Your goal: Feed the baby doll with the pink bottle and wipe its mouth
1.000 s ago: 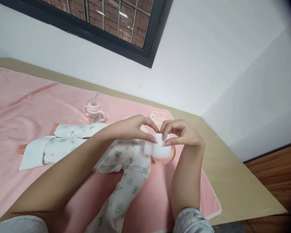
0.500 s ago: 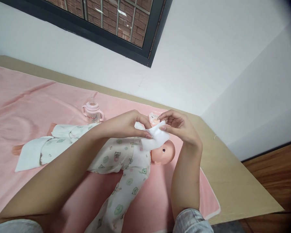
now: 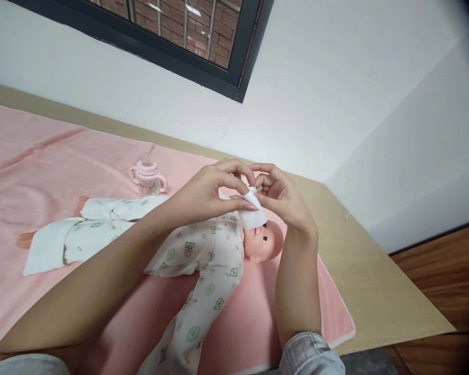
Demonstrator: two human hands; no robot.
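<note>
Thin white soft sheet (image 3: 253,214): folded, bunched at top, near the bald plastic doll (image 3: 263,244). Left hand (image 3: 211,192) fingers pinch it; right hand (image 3: 283,198) fingers curled, grip unclear.

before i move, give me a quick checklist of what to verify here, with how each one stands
1. White cloth gripped: ok, pinched in the left hand.
2. Right hand gripping it too: cannot tell, its fingertips are at the cloth but partly hidden.
3. Doll face fully in view: not ok, the cloth blocks part of it.
4. Cloth touching the face: cannot tell from this angle.
5. Bottle upright, apart from the hands: ok.
6. Pink blanket smooth: not ok, creased.
</note>
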